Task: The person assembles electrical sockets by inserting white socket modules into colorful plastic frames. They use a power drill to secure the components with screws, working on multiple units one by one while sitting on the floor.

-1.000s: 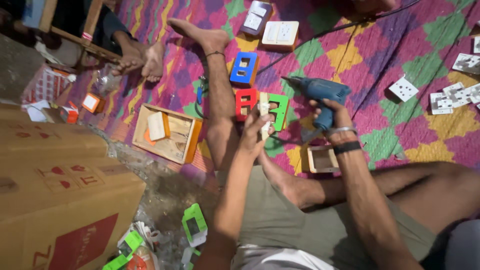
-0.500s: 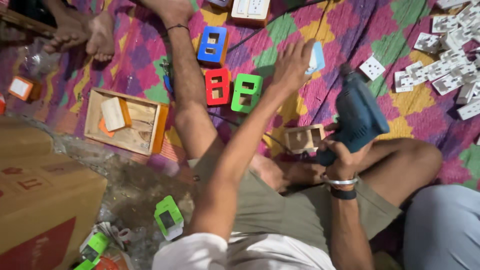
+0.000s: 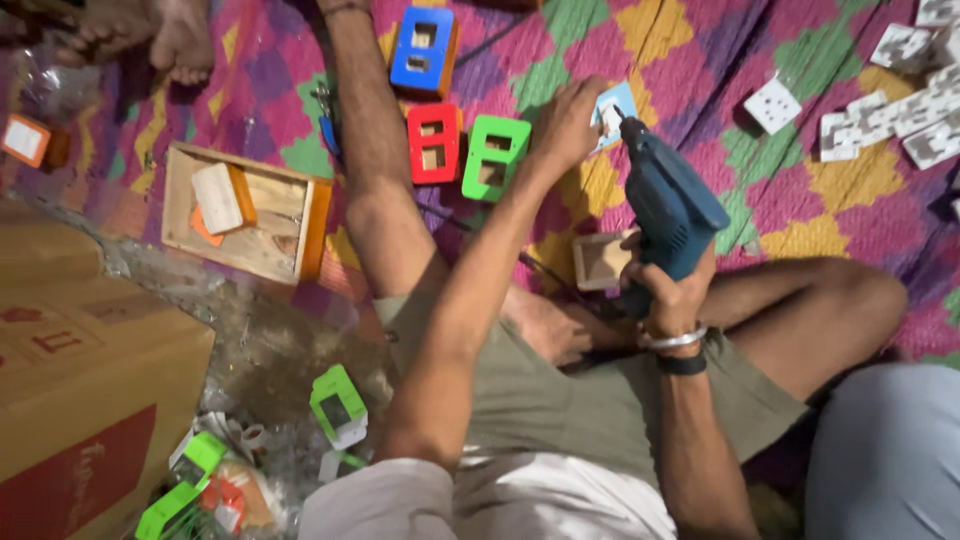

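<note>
Since a moment ago, the blue drill (image 3: 672,208) is rising toward upper centre, its bit now tilting up-left at the pale blue plate (image 3: 612,112). Left hand (image 3: 563,125), fingers clenched, is pinning that plate on the patterned mat (image 3: 800,215) beside the green box (image 3: 494,155); right hand (image 3: 672,295) is gripping the drill's handle just below.

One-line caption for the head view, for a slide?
Seated on a patterned mat, left hand holds a pale blue plate while right hand grips a blue drill.
</note>
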